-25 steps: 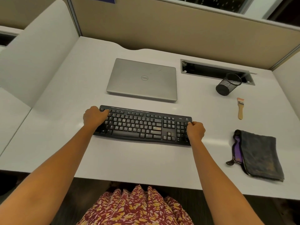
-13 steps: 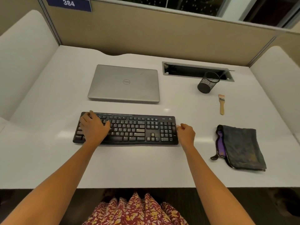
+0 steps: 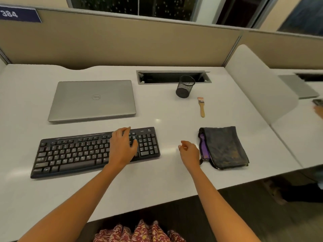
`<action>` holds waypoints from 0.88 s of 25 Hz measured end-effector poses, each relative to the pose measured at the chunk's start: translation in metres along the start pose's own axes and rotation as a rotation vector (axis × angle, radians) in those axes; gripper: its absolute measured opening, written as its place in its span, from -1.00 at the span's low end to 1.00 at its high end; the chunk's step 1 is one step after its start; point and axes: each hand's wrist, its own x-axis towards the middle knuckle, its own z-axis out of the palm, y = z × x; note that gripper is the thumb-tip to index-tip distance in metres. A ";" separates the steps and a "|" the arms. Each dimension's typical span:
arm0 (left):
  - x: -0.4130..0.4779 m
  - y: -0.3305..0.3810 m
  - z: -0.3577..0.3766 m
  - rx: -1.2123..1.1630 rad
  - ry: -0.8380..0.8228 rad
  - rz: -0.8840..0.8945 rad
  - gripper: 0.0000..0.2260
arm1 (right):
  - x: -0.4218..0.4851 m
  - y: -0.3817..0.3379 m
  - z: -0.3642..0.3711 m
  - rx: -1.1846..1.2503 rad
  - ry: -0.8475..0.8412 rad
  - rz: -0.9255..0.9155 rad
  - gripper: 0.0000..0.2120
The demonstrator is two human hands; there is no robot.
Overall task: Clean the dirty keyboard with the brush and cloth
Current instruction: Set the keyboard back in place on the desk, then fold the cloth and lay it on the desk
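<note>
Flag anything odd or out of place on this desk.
Nothing is spilled or broken. Only the cloth, right of the keyboard, stands out: brownish blotches on its dark fabric make it look already soiled for a wiping job.

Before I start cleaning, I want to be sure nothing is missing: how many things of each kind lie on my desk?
Keyboard: 1
Brush: 1
Cloth: 1
Laptop: 1
Mesh pen cup: 1
Total: 5
</note>
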 end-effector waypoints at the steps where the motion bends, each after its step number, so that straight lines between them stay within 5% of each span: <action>1: 0.000 0.010 0.006 -0.017 -0.026 0.036 -0.53 | -0.001 0.004 -0.006 0.008 0.012 0.011 -0.65; 11: 0.013 0.089 0.043 -0.223 -0.383 0.199 -0.61 | -0.004 0.030 -0.054 0.030 0.157 0.106 -0.67; 22: 0.038 0.126 0.067 -0.302 -0.706 0.023 -0.56 | 0.019 0.049 -0.089 -0.014 0.250 0.183 -0.68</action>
